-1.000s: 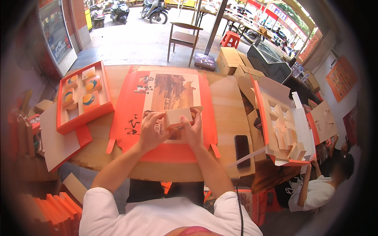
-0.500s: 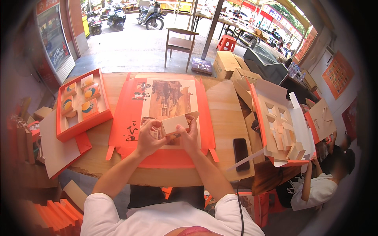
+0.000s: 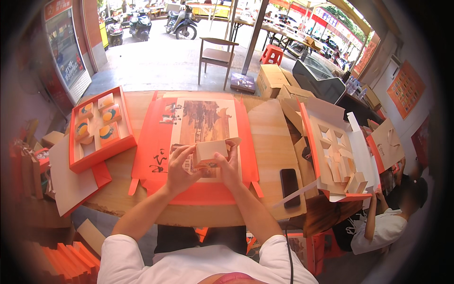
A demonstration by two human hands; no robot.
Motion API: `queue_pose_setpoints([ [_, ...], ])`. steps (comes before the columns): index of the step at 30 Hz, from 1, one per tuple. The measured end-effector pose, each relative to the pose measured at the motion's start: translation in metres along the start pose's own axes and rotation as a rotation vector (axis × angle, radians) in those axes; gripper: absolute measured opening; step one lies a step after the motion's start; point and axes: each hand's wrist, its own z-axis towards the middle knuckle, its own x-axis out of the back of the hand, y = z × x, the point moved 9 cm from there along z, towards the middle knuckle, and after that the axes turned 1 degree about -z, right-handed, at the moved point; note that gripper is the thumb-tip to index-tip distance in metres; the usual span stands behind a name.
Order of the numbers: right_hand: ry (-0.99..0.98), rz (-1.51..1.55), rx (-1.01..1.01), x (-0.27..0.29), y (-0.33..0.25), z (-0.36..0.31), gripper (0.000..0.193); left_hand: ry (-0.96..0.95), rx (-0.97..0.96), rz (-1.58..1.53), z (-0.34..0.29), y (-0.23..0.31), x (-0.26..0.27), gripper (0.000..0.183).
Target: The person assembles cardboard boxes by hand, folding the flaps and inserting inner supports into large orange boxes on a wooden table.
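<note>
A small cream cardboard box with a raised flap is held between my two hands above the table's middle. My left hand grips its left side, fingers curled along the edge. On the right side, my right hand holds it with the thumb across the near face. Beneath them lies a flat orange-red gift-box sheet printed with a building scene. To the left, a red tray box holds several small printed boxes in its compartments.
A black phone lies on the table at right. Beyond it stands an open box with a cardboard insert; a person in white sits beside it. A lid sticks out at the left edge. A chair stands beyond the table.
The box in my hands now shows its near side more squarely, slightly tilted up. Both hands stay in nearly the same place, and the whole view has shifted slightly.
</note>
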Motion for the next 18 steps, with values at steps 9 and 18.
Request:
queue_pose_setpoints([
  [9,-0.041,-0.116,0.023,0.009,0.028,0.005,0.058,-0.044,0.141,-0.015,-0.001,-0.015,-0.002,0.056],
  [18,-0.043,-0.17,0.027,-0.007,0.014,-0.002,0.057,0.015,0.194,-0.124,-0.003,-0.028,-0.006,0.05],
])
